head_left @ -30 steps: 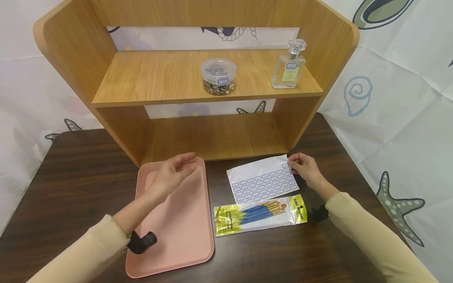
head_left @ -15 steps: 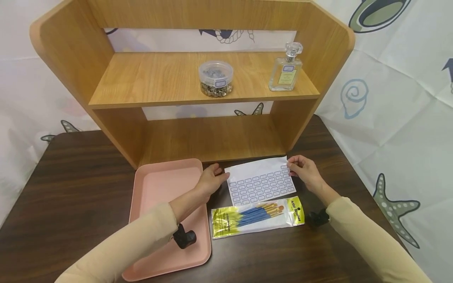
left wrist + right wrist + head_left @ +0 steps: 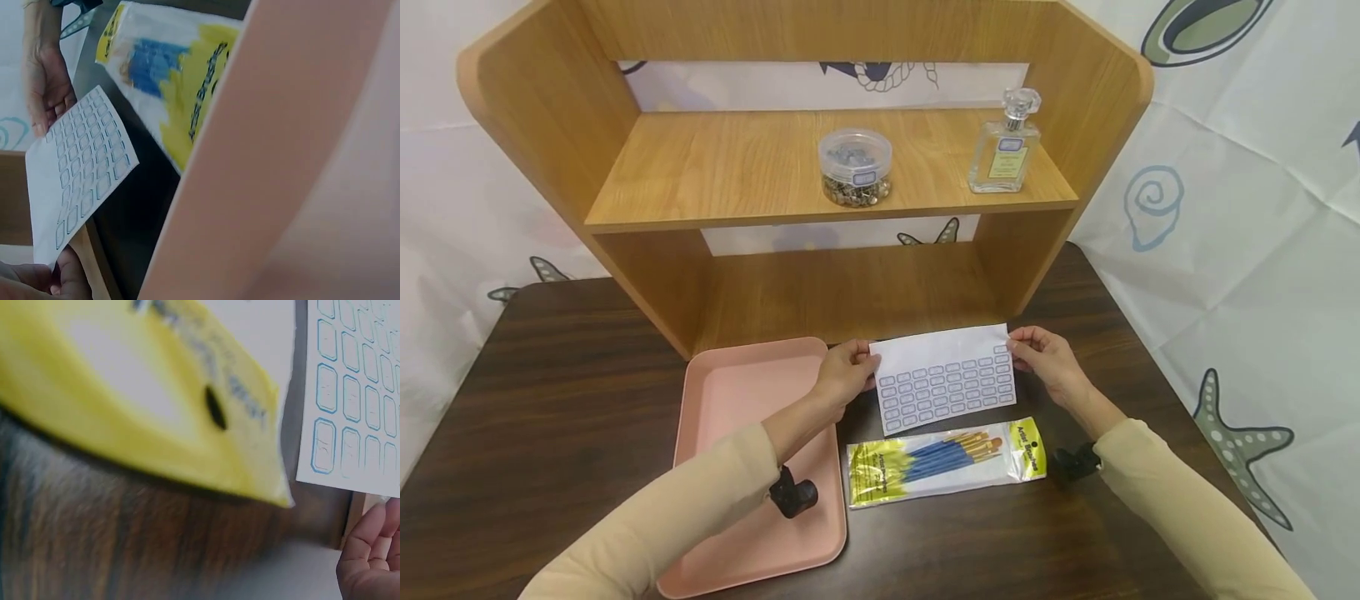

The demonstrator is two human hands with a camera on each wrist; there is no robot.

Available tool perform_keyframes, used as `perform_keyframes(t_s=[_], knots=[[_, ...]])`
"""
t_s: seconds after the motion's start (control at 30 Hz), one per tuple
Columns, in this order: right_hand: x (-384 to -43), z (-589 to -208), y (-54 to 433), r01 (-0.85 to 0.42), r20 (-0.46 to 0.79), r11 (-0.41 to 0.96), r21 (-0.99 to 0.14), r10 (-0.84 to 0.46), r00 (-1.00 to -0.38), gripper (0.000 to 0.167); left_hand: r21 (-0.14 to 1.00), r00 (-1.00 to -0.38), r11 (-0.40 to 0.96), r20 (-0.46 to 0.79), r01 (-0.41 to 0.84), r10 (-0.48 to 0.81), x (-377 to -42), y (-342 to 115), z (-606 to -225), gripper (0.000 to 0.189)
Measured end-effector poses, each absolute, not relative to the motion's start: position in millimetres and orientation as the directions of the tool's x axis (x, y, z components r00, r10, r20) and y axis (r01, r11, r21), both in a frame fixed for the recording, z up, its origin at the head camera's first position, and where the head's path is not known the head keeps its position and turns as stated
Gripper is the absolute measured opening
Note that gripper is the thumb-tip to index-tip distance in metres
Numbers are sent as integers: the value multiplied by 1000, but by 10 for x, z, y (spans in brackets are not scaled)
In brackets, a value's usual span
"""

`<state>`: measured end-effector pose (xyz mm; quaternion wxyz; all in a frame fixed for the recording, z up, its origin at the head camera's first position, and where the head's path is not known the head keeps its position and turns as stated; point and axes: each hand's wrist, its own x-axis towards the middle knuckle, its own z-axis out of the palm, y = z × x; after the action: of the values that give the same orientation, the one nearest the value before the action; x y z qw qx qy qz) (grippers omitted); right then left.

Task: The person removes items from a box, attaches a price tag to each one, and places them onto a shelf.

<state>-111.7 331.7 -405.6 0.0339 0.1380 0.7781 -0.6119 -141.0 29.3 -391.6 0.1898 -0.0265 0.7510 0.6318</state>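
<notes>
A white sheet of blue-bordered label stickers (image 3: 943, 379) is stretched between my two hands above the dark table, its upper part bare of labels. My left hand (image 3: 844, 375) pinches its upper left corner, thumb in front. At the upper right corner my right hand (image 3: 1047, 358) pinches it the same way. The left wrist view shows both hands at opposite ends of the label sheet (image 3: 87, 162). Just below the sheet lies a clear packet of artist brushes (image 3: 947, 461) with blue handles and yellow-green print.
A pink tray (image 3: 752, 542) lies under my left forearm. Behind stands a wooden two-tier shelf (image 3: 737, 179). On its upper board are a round clear tub (image 3: 855, 168) of small metal pieces and a glass perfume bottle (image 3: 1006, 150), each bearing a blue-bordered label.
My left hand has moved right from over the tray and taken hold of the sheet's left corner. The sheet has risen off the brush packet and straightened, while my right hand kept its grip.
</notes>
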Motion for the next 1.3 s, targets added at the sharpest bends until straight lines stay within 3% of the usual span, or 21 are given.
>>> perform_keyframes(t_s=[0.27, 0.53, 0.67, 0.77, 0.93, 1.3], knots=[[-1087, -3933, 3222, 290, -287, 18, -957, 106, -952, 10, 939, -952, 296, -239, -176, 193, -1509, 191, -3816, 30], [-1047, -3788, 3124, 291, -295, -61, -955, 67, -953, 5, 933, -982, 350, 18, 84, 187, -1603, 185, -3686, 47], [-1031, -3744, 3075, 287, -291, -66, -956, 56, -955, 5, 860, -958, 436, 182, 265, 223, -1589, 281, -3599, 37], [-1021, -3726, 3036, 283, -288, -85, -955, 48, -957, 4, 802, -911, 456, 255, 386, 324, -1540, 400, -3537, 23], [-1006, -3705, 2967, 275, -280, -106, -956, 37, -959, 5, 766, -839, 432, 250, 477, 483, -1457, 648, -3502, 13], [-1005, -3673, 2830, 268, -271, -95, -959, 19, -962, 6, 721, -769, 454, 171, 524, 616, -1529, 956, -3495, 11]])
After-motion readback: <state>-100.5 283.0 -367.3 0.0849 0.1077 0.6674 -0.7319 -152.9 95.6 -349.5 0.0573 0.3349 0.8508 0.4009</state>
